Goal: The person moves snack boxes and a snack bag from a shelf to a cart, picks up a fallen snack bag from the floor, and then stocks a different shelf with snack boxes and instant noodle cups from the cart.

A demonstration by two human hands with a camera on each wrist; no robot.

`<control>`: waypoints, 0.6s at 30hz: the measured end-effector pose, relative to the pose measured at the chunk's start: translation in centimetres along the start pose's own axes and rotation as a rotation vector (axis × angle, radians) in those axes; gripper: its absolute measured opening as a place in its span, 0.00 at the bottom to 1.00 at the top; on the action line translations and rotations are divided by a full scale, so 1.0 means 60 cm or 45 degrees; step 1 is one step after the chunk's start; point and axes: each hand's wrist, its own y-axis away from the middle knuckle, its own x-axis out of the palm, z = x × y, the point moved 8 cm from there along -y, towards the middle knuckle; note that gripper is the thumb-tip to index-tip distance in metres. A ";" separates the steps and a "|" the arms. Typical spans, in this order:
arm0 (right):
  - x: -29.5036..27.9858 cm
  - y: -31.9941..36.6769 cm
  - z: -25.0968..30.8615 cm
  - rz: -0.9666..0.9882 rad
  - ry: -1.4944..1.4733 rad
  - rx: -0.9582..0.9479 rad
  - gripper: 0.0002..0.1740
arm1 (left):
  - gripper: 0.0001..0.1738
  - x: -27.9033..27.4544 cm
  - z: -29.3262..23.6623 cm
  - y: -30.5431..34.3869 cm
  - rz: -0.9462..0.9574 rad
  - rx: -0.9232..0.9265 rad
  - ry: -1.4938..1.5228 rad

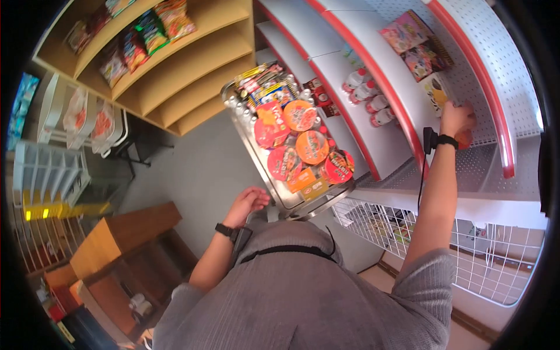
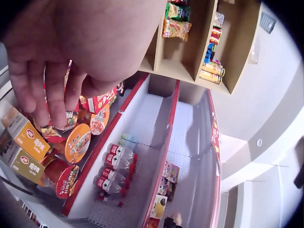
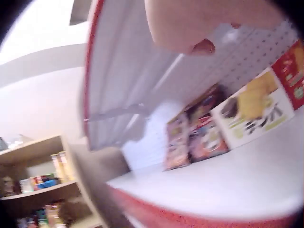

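Observation:
My right hand [image 1: 458, 118] is over the white shelf, beside a white package with a yellow picture [image 3: 254, 107] and a red package [image 3: 290, 73]. In the right wrist view this hand's fingers bend loosely above the packages, with nothing seen between them. Two colourful snack packs [image 3: 206, 135] lean farther along the same shelf. Relaxed, my left hand [image 1: 249, 204] hangs by the near edge of a metal cart [image 1: 248, 153]. The cart bears several instant noodle cups [image 1: 312, 147], an orange box [image 1: 301, 179] and an olive box [image 1: 315, 189].
Bottles with red caps [image 1: 364, 91] lie on the shelf below the packages. Wooden shelves [image 1: 192, 70] with bagged snacks [image 1: 153, 32] stand at the back left. A white wire basket [image 1: 496, 256] hangs beneath the right shelves. A wooden cabinet [image 1: 125, 239] is at the left.

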 end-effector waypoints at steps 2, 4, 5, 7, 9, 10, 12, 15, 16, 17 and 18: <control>-0.071 0.071 0.098 -0.335 -0.440 -0.193 0.28 | 0.14 -0.018 0.012 -0.002 -0.020 -0.027 0.037; -0.112 0.200 0.221 -0.128 -0.765 -0.443 0.25 | 0.13 -0.028 0.026 -0.013 -0.021 -0.041 0.078; -0.077 0.273 0.255 0.101 -1.015 -0.451 0.23 | 0.13 -0.040 0.035 -0.016 -0.048 -0.058 0.098; -0.090 0.432 0.360 0.426 -1.154 -0.759 0.23 | 0.13 -0.056 0.045 -0.010 -0.071 -0.073 0.128; -0.008 0.594 0.403 0.806 -1.151 -0.902 0.25 | 0.13 -0.070 0.044 -0.001 -0.111 -0.064 0.193; 0.009 0.650 0.416 0.955 -1.071 -0.847 0.26 | 0.13 -0.077 0.045 0.003 -0.121 -0.060 0.207; 0.039 0.730 0.437 1.121 -0.992 -0.787 0.28 | 0.13 -0.096 0.048 0.021 -0.159 -0.032 0.247; 0.072 0.777 0.485 1.036 -0.912 -0.854 0.35 | 0.13 -0.122 0.051 0.049 -0.257 -0.036 0.276; 0.080 0.783 0.500 1.046 -0.918 -0.858 0.35 | 0.13 -0.131 0.059 0.056 -0.268 -0.038 0.279; 0.090 0.784 0.512 1.023 -0.880 -0.833 0.35 | 0.13 -0.141 0.068 0.062 -0.301 -0.045 0.301; 0.097 0.784 0.523 1.000 -0.841 -0.809 0.35 | 0.13 -0.148 0.073 0.070 -0.334 -0.050 0.324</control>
